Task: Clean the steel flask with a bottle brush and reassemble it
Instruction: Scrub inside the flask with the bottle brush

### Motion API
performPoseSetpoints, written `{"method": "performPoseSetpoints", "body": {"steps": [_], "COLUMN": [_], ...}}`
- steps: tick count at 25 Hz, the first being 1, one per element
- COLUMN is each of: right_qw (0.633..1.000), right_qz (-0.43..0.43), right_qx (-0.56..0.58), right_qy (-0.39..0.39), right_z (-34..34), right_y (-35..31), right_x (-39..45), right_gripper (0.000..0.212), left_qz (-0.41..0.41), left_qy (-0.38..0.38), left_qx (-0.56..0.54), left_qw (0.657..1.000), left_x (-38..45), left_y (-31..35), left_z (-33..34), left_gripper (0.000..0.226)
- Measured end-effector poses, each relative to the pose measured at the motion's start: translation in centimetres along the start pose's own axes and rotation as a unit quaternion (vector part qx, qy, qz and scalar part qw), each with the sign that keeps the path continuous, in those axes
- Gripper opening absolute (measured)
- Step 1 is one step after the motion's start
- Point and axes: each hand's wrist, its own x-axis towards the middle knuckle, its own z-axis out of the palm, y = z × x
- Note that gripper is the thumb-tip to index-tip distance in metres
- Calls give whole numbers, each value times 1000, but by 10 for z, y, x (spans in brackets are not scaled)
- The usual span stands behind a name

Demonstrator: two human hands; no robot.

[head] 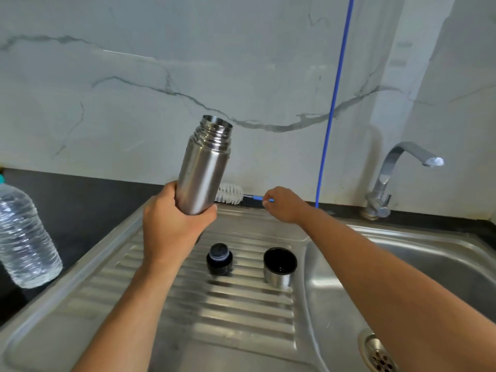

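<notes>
The steel flask (201, 167) is held up above the ribbed draining board (188, 299), tilted a little to the right with its open threaded mouth uppermost; no stopper or cup is on it. The left hand (171, 226) grips it round the base, fingers and thumb curled about the lower body.

Behind the flask, along the back edge of the counter by the wall, lies the bottle brush (230, 194) — white bristles to the left, blue handle running right; the right hand (281, 205) reaches to that handle, its thumb and fingertips closing on the blue part, though whether they already pinch it or only touch it cannot be told.

On the draining board below the hands stand the dark stopper (219, 259) and, just to its right and apart from it, the steel cup lid (279, 267), mouth up with a dark inside.

To the right the sink basin (402, 264) drops away, its drain (379, 357) at the lower edge; a chrome tap (394, 178) stands at the back corner. A clear plastic water bottle (25, 237) sits on the dark counter at far left; a blue cord (332, 103) hangs down the marble wall.
</notes>
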Motion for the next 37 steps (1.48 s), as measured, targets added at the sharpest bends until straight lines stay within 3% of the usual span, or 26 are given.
{"method": "performPoseSetpoints", "body": {"steps": [2, 7, 14, 21, 28, 37], "right_qw": [994, 972, 991, 976, 975, 965], "right_qz": [14, 55, 26, 50, 120, 56], "right_qx": [-85, -185, -134, -175, -12, 63], "right_qy": [-66, -131, 6, 121, 188, 246], "right_z": [3, 12, -16, -62, -67, -139], "right_y": [-2, -5, -39, -60, 3, 19], "right_x": [21, 39, 25, -56, -171, -183], "right_gripper": [36, 15, 27, 31, 22, 2], "left_qz": [8, 22, 2, -30, -88, -90], "left_qy": [6, 17, 33, 60, 58, 25], "left_qx": [-4, -3, -8, 10, 71, 129], "left_qw": [1000, 1000, 999, 998, 992, 987], "left_x": [2, 8, 11, 13, 15, 15], "left_y": [-5, -18, -21, -28, -51, -66], "left_z": [3, 8, 3, -3, 2, 16], "left_gripper": [46, 45, 49, 61, 70, 80]}}
